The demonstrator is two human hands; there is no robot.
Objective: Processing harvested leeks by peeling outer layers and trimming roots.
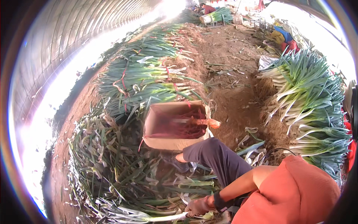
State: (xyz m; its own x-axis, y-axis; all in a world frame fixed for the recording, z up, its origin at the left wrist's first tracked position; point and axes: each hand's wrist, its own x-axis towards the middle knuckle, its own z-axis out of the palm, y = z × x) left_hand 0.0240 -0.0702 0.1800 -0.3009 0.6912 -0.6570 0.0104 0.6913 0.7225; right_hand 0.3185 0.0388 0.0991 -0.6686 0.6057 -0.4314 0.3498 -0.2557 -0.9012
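One right hand (198, 207) | elbow (256, 174) bent | fingers (189, 210) around leek (169, 217)

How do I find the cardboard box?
Find the dirt path. At its near left edge, beside the bent knee, sits the open cardboard box. Unlike the leafy green leeks beyond it, it's tan, boxy and holds thin red strips.
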